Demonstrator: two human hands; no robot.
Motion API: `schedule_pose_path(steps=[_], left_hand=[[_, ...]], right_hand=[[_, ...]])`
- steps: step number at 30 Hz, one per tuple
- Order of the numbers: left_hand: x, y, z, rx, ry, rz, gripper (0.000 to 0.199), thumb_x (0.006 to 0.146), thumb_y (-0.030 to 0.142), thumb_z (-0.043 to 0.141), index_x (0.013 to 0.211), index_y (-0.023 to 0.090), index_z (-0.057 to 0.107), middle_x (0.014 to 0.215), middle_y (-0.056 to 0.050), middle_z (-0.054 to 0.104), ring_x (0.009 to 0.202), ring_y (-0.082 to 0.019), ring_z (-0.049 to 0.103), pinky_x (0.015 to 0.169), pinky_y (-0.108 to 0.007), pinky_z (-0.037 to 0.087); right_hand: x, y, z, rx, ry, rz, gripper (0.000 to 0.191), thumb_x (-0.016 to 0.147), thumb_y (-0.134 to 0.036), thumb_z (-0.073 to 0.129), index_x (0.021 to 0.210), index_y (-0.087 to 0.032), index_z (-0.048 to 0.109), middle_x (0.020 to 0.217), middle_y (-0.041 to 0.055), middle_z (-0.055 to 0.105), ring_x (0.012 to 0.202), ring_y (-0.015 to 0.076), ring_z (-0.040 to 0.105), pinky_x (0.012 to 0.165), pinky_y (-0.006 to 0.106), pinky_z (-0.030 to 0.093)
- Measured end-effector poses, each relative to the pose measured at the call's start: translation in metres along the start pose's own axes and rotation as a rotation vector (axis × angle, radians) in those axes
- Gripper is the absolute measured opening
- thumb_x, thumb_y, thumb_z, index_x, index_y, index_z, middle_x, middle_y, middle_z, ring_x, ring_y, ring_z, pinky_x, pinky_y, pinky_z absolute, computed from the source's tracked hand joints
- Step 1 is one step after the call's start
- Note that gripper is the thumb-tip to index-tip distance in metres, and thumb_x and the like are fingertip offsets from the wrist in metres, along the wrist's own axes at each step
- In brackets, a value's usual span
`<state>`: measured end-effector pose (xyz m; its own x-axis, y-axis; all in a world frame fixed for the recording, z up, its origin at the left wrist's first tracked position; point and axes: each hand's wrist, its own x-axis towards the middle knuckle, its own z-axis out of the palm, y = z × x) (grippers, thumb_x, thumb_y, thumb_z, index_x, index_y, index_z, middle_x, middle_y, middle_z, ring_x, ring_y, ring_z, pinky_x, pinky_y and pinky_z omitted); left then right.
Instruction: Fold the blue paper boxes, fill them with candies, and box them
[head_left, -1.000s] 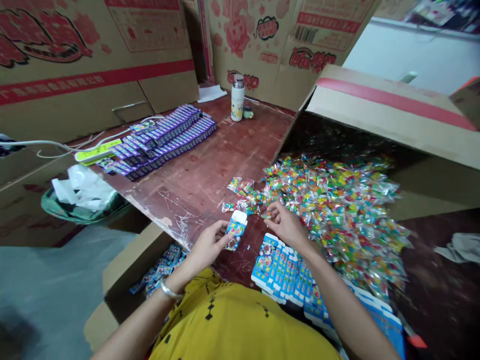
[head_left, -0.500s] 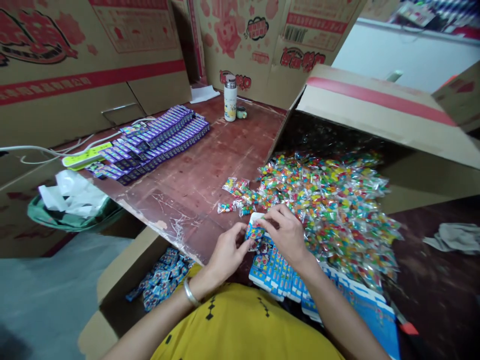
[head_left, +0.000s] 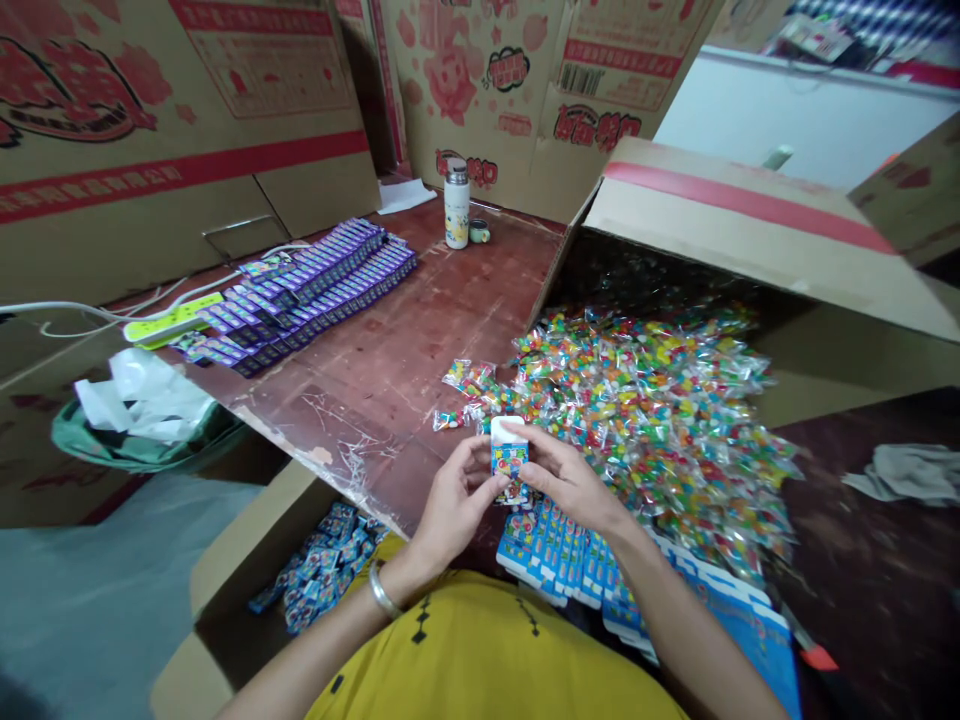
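Observation:
Between my two hands, over the front edge of the table, is a small blue candy box (head_left: 509,462) with a white flap standing up at its top. My left hand (head_left: 459,498) grips its left side, thumb across the front. From the right, my right hand (head_left: 566,478) holds it too, with the thumb on the front and the index finger by the flap. Right beneath lie flat blue cartons (head_left: 555,550) in an overlapping row. Clear packets of coloured candy (head_left: 637,420) form a big heap just beyond my right hand.
An open cardboard box (head_left: 750,215) lies on its side behind the heap. Purple boxes (head_left: 300,290) stand in rows at the left, by a yellow-green power strip (head_left: 169,322). A white flask (head_left: 457,212) stands farther back. Below the table edge, a carton (head_left: 247,570) holds small blue boxes.
My right fingers have come down from the top of the candy box to its right side. The box now stands straighter, facing me, with its white flap showing more.

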<state>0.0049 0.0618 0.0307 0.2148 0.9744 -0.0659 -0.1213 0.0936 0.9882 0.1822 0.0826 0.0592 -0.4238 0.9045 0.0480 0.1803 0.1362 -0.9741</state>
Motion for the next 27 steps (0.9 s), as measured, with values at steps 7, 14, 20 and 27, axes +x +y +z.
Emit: schedule_pose_path(steps=[7, 14, 20, 27], left_hand=[[0.003, 0.012, -0.002, -0.021, -0.011, 0.059, 0.047, 0.085, 0.023, 0.062, 0.129, 0.024, 0.046, 0.111, -0.005, 0.064, 0.098, -0.017, 0.062, 0.085, -0.028, 0.049], [0.002, 0.01, -0.002, 0.046, -0.094, 0.009, 0.034, 0.084, 0.023, 0.062, 0.118, 0.021, 0.055, 0.106, -0.004, 0.064, 0.088, -0.016, 0.061, 0.078, -0.026, 0.048], [0.002, 0.011, -0.003, 0.054, -0.085, -0.03, 0.029, 0.083, 0.024, 0.063, 0.111, 0.021, 0.058, 0.102, -0.003, 0.061, 0.076, -0.013, 0.058, 0.067, -0.022, 0.046], [0.002, 0.005, -0.001, -0.074, 0.011, -0.044, 0.047, 0.076, 0.017, 0.069, 0.115, 0.025, 0.043, 0.099, 0.0, 0.054, 0.078, -0.011, 0.058, 0.068, -0.021, 0.049]], right_hand=[[-0.011, 0.024, 0.02, 0.084, 0.355, 0.003, 0.033, 0.085, -0.03, 0.065, 0.116, -0.025, 0.059, 0.102, 0.0058, 0.068, 0.09, 0.0202, 0.067, 0.081, 0.035, 0.055], [-0.013, 0.02, 0.016, -0.141, 0.404, -0.033, 0.013, 0.087, -0.027, 0.061, 0.099, -0.023, 0.066, 0.085, 0.0024, 0.065, 0.074, 0.0162, 0.063, 0.069, 0.028, 0.051], [-0.009, 0.017, 0.018, -0.043, 0.396, -0.029, 0.01, 0.086, -0.029, 0.061, 0.081, -0.02, 0.06, 0.102, 0.0068, 0.061, 0.084, 0.0179, 0.062, 0.07, 0.028, 0.051], [-0.003, 0.013, 0.02, 0.128, 0.35, -0.002, 0.015, 0.08, -0.034, 0.068, 0.084, -0.021, 0.06, 0.085, 0.0037, 0.064, 0.08, 0.0184, 0.062, 0.072, 0.03, 0.052]])
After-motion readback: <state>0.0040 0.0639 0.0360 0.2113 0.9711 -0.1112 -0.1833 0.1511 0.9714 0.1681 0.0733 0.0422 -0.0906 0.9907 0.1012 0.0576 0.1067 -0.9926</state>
